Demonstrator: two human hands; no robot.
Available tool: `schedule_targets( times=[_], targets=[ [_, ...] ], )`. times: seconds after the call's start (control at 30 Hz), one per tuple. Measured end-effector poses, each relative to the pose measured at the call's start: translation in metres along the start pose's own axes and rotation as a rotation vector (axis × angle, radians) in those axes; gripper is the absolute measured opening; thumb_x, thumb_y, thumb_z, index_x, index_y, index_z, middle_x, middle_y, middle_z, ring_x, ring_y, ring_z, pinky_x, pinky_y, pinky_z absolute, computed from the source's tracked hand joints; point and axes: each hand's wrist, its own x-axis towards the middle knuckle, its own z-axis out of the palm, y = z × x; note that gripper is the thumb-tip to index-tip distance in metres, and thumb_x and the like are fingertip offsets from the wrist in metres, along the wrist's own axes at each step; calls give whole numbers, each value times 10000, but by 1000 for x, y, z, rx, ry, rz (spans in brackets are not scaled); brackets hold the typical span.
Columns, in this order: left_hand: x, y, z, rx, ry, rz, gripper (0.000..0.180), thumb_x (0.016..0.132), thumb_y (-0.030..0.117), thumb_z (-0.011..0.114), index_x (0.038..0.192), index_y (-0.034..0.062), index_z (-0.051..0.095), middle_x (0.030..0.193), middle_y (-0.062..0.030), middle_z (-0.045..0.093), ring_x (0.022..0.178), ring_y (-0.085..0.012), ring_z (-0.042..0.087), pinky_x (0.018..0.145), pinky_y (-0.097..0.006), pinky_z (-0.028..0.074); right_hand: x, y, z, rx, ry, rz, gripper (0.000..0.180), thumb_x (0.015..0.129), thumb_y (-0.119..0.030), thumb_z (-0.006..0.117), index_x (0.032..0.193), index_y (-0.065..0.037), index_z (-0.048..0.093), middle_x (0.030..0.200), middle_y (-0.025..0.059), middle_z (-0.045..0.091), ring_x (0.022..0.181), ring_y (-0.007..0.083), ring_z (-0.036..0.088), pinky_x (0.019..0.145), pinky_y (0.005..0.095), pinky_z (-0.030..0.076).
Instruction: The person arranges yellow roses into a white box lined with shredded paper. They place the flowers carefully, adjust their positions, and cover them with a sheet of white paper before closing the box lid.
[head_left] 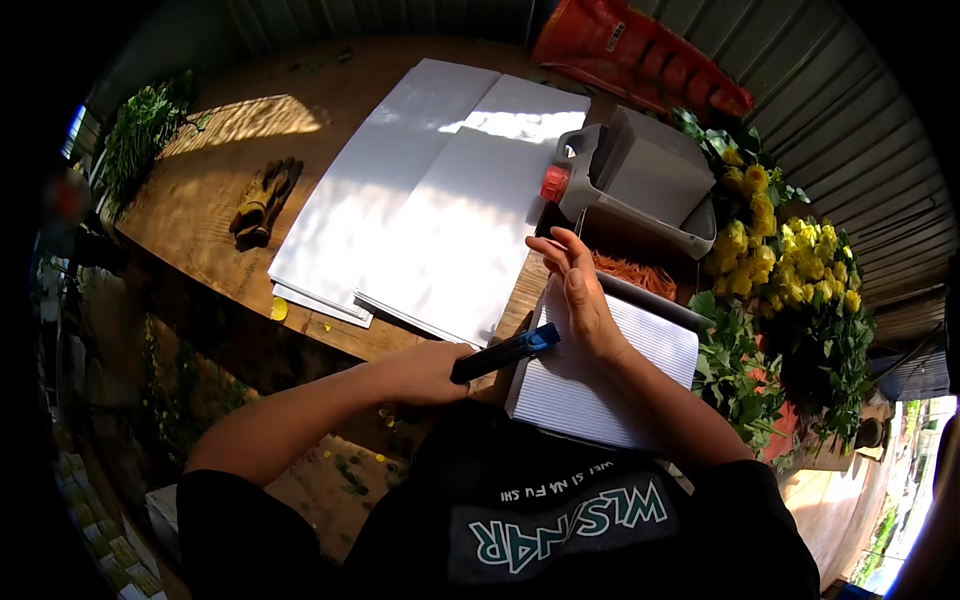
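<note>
My left hand is closed around a long black tool with a blue end, which looks like a stapler. It points right, over the near edge of a stack of white ribbed sheets. Above the far left part of that stack is my right hand, fingers stretched out and apart, holding nothing. Whether it touches the sheets I cannot tell. Two piles of large white paper lie on the wooden table, beyond my hands.
A cut-open grey jug with a red cap holds grey-white cards. Beside it is a bundle of orange-brown strands. Yellow roses stand at the right, a work glove and green stems at the left. A red bag lies behind.
</note>
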Motion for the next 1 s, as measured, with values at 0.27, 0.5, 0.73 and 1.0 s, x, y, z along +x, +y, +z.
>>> schedule_targets(
  times=[0.27, 0.5, 0.73, 1.0],
  targets=[
    [-3, -5, -3, 49, 103, 94, 358, 742, 195, 542, 1056, 28, 504, 818, -157, 580, 749, -287, 570, 683, -378, 442, 11, -1, -7, -664, 232, -313, 164, 842, -58, 473, 960, -21, 582, 1043, 119, 532, 941, 225, 496, 818, 313, 404],
    [17, -56, -26, -929, -344, -16, 280, 745, 130, 563, 978, -13, 505, 835, -119, 579, 738, -183, 584, 647, -286, 478, 30, -6, -2, -1335, -85, 259, 393, 887, -346, 412, 734, -73, 651, 848, 31, 618, 876, 210, 551, 747, 297, 429],
    [113, -69, -81, -1065, -784, -60, 317, 792, 117, 488, 977, -138, 459, 953, -238, 562, 852, -323, 607, 750, -399, 526, 36, -3, -8, -1272, -67, 276, 394, 874, -339, 427, 681, -86, 660, 780, 16, 618, 826, 199, 562, 680, 297, 437],
    [163, -80, -110, -1012, -1111, -92, 373, 772, 120, 528, 1026, -134, 429, 987, -278, 540, 866, -363, 591, 722, -421, 526, 38, -8, -5, -1127, -31, 365, 327, 858, -234, 466, 696, -21, 654, 757, 60, 614, 769, 197, 563, 690, 270, 430]
  ],
)
